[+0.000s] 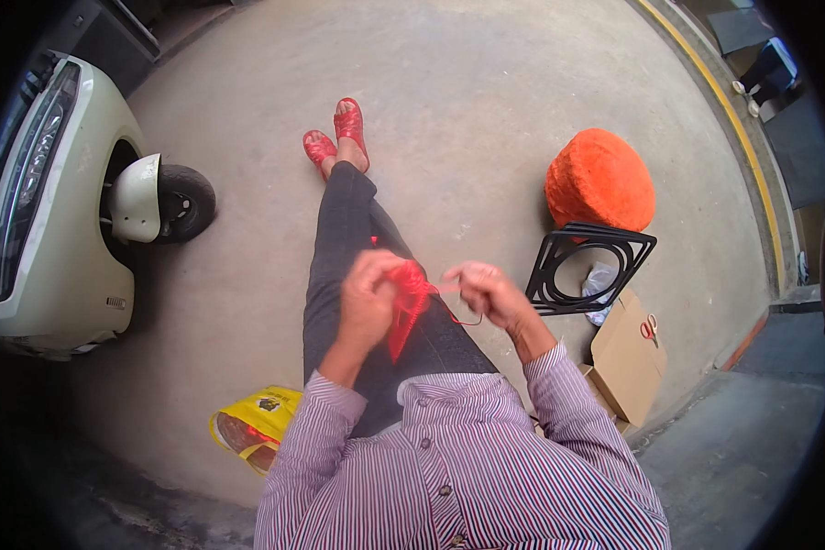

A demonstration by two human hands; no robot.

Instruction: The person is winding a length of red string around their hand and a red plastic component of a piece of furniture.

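My left hand [368,291] is closed on a bright red piece of netted or knitted material [406,316], bunched at the top and tapering to a point over my lap. Out from its right side runs a thin red thread [458,319], which dips in a small loop and curves up to my right hand [489,291]. The fingers of that hand are bent in a pinch and smeared by motion; the thread seems to be caught in them. Whether a needle or hook is there too, I cannot tell.
Left stands a pale vehicle with a black wheel [186,203]. By my left elbow lies a yellow bag [264,414]. On the right are a fluffy orange stool [603,181], a black frame [548,275], and a cardboard box [631,362] with red-handled scissors [649,330]. A person stands far right.
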